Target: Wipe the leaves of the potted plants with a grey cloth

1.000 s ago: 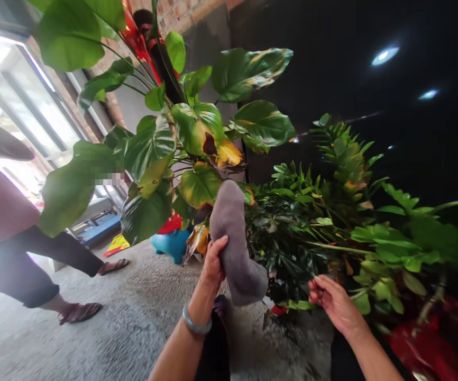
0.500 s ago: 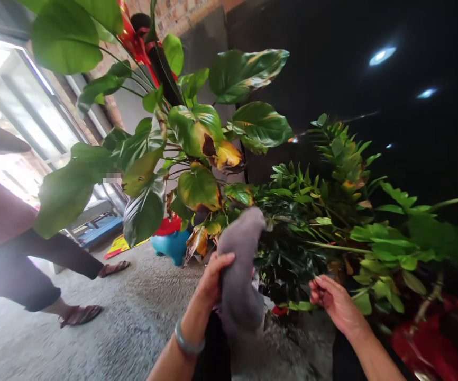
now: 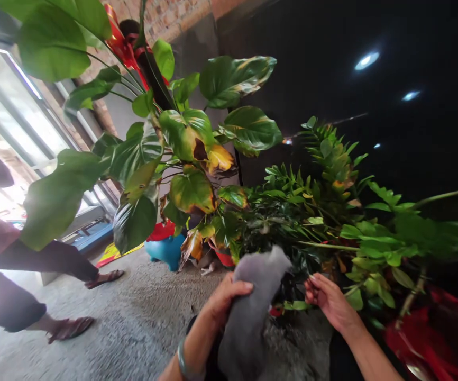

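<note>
A grey cloth (image 3: 255, 296) hangs in my left hand (image 3: 225, 299), the thumb pressed over its upper part and its lower end drooping toward my knees. My right hand (image 3: 328, 299) is closed in a pinch at the edge of a low plant with dark glossy leaves (image 3: 264, 230). What sits between those fingertips, perhaps a leaf tip, is too small to make out. Beyond the cloth rises a tall plant with broad leaves (image 3: 192, 190), some of them yellow and brown at the edges.
A person (image 3: 23, 264) in dark trousers and sandals stands at the left. A blue piggy-bank-shaped object (image 3: 166, 251) sits on the rough grey floor (image 3: 134, 323). Red wrapping (image 3: 431, 338) lies at the lower right. Behind the plants is a shiny black panel (image 3: 312, 63).
My left hand and the cloth have moved lower and slightly right, and the cloth has spread wider. The right hand keeps its pinch almost in place. The view has shifted slightly.
</note>
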A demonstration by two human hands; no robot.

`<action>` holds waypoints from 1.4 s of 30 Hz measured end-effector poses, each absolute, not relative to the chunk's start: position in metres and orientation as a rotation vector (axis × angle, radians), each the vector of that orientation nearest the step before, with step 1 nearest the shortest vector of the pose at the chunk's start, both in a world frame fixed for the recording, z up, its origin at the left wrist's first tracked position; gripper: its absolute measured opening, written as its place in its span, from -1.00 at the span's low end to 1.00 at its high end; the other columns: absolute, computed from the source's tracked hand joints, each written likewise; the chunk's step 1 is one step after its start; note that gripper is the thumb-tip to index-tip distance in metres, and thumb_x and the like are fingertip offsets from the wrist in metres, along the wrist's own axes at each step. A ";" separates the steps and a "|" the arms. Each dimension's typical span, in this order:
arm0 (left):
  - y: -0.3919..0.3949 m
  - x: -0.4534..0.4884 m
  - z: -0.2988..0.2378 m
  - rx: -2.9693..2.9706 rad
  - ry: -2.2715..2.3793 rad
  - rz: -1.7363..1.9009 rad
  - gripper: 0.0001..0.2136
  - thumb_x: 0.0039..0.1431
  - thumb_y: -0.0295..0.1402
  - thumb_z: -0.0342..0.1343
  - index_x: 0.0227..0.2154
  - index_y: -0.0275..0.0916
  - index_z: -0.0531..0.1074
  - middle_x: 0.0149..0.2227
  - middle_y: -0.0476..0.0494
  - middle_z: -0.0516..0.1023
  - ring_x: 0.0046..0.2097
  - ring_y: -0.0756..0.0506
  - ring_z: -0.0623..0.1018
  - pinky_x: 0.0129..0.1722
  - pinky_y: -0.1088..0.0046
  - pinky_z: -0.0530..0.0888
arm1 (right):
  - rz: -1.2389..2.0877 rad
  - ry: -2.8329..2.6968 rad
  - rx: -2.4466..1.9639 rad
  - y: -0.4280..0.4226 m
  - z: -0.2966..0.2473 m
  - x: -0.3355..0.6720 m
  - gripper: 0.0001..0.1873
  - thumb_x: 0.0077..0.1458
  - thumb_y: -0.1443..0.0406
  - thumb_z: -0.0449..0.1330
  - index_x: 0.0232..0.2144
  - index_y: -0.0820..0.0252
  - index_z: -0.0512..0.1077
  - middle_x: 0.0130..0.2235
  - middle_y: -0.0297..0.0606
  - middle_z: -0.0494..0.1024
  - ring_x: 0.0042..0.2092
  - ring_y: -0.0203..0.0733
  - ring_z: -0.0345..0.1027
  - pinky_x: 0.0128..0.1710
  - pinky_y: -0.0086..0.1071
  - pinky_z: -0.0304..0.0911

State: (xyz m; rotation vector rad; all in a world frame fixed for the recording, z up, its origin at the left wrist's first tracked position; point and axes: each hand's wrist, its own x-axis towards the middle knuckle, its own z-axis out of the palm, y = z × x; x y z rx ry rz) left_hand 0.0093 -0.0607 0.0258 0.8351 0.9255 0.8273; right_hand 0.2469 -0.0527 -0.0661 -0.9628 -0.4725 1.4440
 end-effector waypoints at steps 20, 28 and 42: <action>-0.024 0.056 0.074 1.045 0.810 0.904 -0.59 -0.59 -0.25 0.43 -0.52 -0.33 0.59 -0.57 -0.05 0.55 -0.55 -0.04 0.46 -0.52 0.49 0.39 | 1.456 -0.533 -0.935 -0.053 -0.067 0.249 -0.61 -0.48 0.12 0.50 -0.69 0.15 0.40 -0.62 -0.35 0.47 -0.61 -0.31 0.23 -0.58 -0.38 0.18; -0.016 0.074 0.041 1.033 1.074 0.831 -0.77 -0.41 -0.32 0.35 -0.55 -0.26 0.57 -0.58 -0.02 0.54 -0.53 -0.04 0.44 -0.50 0.46 0.39 | 1.453 -0.538 -0.933 -0.055 -0.064 0.248 -0.66 -0.42 0.14 0.48 -0.68 0.15 0.41 -0.60 -0.35 0.48 -0.61 -0.30 0.25 -0.58 -0.37 0.20; -0.003 0.064 0.069 1.007 0.904 1.062 -0.68 -0.40 -0.26 0.36 -0.47 -0.28 0.56 -0.52 -0.05 0.56 -0.48 -0.05 0.47 -0.44 0.46 0.43 | 1.442 -0.529 -0.962 -0.054 -0.062 0.247 -0.67 -0.45 0.16 0.46 -0.71 0.16 0.40 -0.61 -0.35 0.47 -0.61 -0.31 0.25 -0.59 -0.39 0.20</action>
